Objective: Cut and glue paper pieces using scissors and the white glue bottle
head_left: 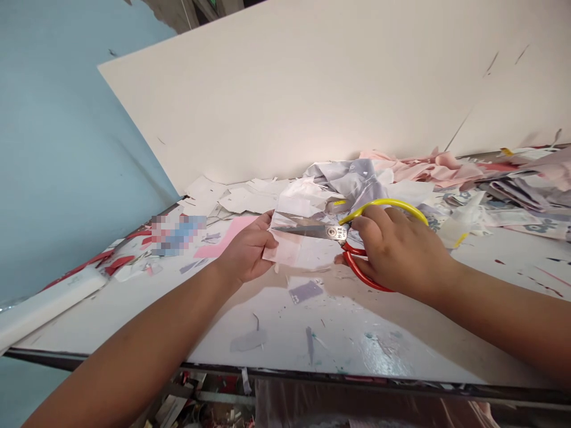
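Note:
My right hand (392, 246) grips a pair of scissors (319, 232) with one yellow and one red handle. The blades are parted and point left, across a thin whitish piece of fabric (303, 252). The left edge of that fabric is pinched between the thumb and fingers of my left hand (250, 249). The blade tips come close to my left fingertips. Below the fabric, a small grey-lilac scrap (306, 291) lies on the white table (285, 339). A pink sheet (227, 235) lies partly behind my left hand.
A white board (312, 89) leans along the back of the table. Against it lie grey fabric (348, 178), pink fabric (428, 169) and several paper pieces. Red scraps (118, 264) and a white roll-like bar (53, 303) are at the left. More scraps show below the front edge.

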The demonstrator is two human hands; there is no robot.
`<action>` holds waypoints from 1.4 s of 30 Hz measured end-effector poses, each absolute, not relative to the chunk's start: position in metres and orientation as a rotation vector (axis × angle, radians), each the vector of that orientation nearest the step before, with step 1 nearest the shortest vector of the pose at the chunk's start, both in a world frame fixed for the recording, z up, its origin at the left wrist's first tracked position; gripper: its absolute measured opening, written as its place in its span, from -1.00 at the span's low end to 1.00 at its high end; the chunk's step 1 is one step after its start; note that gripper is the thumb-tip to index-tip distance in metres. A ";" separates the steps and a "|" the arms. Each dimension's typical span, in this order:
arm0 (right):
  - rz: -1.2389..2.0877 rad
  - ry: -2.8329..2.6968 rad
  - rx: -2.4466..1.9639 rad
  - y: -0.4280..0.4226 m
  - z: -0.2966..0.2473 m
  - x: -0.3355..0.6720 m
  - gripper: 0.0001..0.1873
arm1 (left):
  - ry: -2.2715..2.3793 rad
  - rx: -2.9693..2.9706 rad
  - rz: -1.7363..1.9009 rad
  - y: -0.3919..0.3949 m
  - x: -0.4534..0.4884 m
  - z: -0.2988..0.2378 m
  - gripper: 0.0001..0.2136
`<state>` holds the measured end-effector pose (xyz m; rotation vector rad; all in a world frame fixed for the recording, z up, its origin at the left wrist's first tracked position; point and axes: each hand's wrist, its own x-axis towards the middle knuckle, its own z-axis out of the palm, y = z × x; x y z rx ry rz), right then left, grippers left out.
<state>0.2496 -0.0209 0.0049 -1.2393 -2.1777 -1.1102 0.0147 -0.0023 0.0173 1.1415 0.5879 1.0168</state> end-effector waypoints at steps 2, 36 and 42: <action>-1.102 -2.193 -1.256 -0.022 0.005 0.249 -0.56 | 0.597 1.131 1.001 -0.003 0.015 0.017 -0.40; -1.028 -2.362 -1.476 -0.026 0.008 0.243 -0.72 | 0.640 1.154 0.961 -0.007 0.018 0.018 -0.40; -1.049 -2.395 -1.497 -0.026 0.005 0.244 -0.79 | 0.637 1.150 0.964 -0.007 0.018 0.018 -0.36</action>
